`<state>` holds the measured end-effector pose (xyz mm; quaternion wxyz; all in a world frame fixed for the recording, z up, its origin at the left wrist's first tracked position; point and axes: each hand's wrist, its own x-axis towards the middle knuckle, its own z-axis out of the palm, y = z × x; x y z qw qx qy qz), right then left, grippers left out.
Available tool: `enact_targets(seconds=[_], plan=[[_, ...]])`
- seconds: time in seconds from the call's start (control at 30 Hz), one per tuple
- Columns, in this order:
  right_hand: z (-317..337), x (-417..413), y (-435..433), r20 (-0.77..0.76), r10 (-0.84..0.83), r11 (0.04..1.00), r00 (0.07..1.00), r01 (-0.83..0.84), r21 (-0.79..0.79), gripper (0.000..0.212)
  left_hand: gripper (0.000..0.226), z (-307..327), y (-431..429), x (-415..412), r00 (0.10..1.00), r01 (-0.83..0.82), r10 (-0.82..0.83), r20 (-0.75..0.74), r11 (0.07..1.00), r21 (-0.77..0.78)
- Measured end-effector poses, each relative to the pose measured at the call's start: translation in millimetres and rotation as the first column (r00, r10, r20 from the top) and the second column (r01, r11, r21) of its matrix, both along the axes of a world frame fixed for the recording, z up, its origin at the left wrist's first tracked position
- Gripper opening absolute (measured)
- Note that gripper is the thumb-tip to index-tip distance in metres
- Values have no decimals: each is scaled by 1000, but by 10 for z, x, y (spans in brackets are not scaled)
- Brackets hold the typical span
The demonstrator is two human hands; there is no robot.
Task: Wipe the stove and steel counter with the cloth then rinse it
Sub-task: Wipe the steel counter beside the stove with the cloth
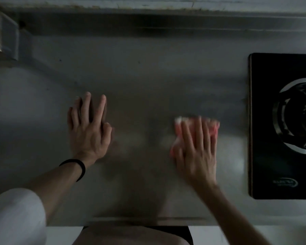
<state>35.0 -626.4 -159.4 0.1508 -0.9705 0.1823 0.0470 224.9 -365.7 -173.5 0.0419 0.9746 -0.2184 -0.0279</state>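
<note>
Wide steel counter [140, 82] filling the view, dull and smeared. Black stove [265, 156] off at the right edge, burner half out of frame. Left hand [87, 131] flat on the steel, fingers spread, holding nothing. Right hand [196, 152] pressed flat on the pink cloth [213, 128], not clenched, blurred mid-wipe, near the stove. Risk here: cloth bunching or sliding out from under the palm, leaving streaks; snagging on the stove's edge too.
</note>
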Motion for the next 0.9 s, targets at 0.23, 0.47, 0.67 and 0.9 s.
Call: enact_targets(seconds=[0.23,0.47,0.67,0.9], plan=[[-104,1896,-1075,-10,-75,996,997,75,38,65,78,-15,11,24,1000,2,-2,15,1000,22],[-105,1590,-800,32,-118,993,993,117,21,66,77,-8,8,21,1000,-6,6,-1,1000,-4],[28,-415,490,19,-138,989,990,137,46,67,75,45,-15,12,1000,-14,14,-26,1000,-5],[145,-1138,1209,-115,-191,970,975,205,129,71,74,81,-43,-25,999,-6,5,-38,1000,-21]])
